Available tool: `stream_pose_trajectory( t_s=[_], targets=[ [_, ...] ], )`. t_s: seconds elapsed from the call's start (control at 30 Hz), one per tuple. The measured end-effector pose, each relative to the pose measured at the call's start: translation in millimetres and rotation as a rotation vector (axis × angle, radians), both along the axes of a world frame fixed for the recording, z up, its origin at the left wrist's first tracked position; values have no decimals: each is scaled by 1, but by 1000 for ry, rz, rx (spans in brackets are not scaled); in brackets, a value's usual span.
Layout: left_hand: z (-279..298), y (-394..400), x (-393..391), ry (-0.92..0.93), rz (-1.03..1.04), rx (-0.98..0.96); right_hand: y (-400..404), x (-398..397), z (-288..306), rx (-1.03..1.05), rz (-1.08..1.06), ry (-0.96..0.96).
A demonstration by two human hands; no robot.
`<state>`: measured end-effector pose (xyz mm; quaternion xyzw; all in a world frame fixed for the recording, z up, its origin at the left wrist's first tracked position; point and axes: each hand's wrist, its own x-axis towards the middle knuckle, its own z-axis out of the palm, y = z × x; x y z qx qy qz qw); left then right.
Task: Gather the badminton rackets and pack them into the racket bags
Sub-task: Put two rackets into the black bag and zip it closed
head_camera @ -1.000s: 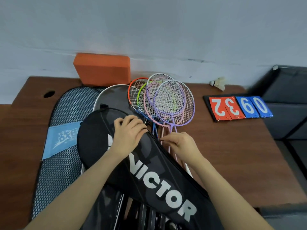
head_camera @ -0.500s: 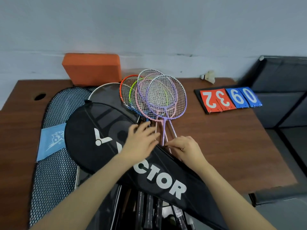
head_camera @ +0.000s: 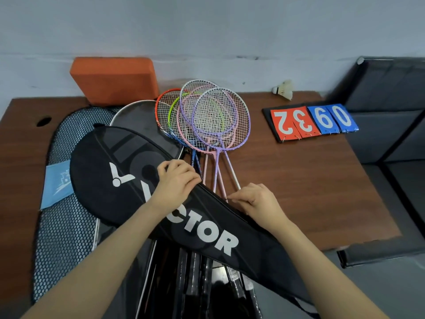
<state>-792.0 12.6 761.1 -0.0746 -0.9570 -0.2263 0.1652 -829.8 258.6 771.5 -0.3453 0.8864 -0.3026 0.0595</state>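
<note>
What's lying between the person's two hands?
In the head view, thin racket shafts and the black Victor racket bag's edge lie between the left hand and right hand.

Soft even indoor light, faint shadows, wide-angle bending at edges, slight overall blur

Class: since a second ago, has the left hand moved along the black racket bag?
Yes. The left hand slid from beside the logo towards the handle end of the Victor bag, covering the "VI".

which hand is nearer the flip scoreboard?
Right. The right hand pinches the black racket bag edge, on the scoreboard side; the left hand grips the bag further left, beyond the racket shafts.
</note>
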Motion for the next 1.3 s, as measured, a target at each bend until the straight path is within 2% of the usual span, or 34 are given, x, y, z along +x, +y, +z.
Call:
stream_pose_trajectory(
  t_s=[0.23,0.47,0.57,0.67,0.87,1.03,1.17,1.23,1.3],
  targets=[
    [-9,-16,-9,-118,121,-65,56,19,-14,74,-132,-35],
    [-3,78,27,-98,-103,-115,34,12,1,-51,-120,6],
    [-3,85,34,-109,-15,25,33,11,9,-33,-39,26],
    [-4,74,34,-86,-26,85,46,14,9,-9,-1,-2],
    [-9,59,26,-90,34,37,88,22,7,-34,-103,-135],
    [-9,62,23,-64,136,2,117,20,10,-17,-187,-137],
    [-6,64,18,-124,205,-96,127,18,12,-38,-224,-116],
    [-1,81,21,-125,136,-113,123,18,12,-71,-216,-99],
    [4,116,29,-110,-17,-99,119,17,14,-127,-212,-116]
  ],
)
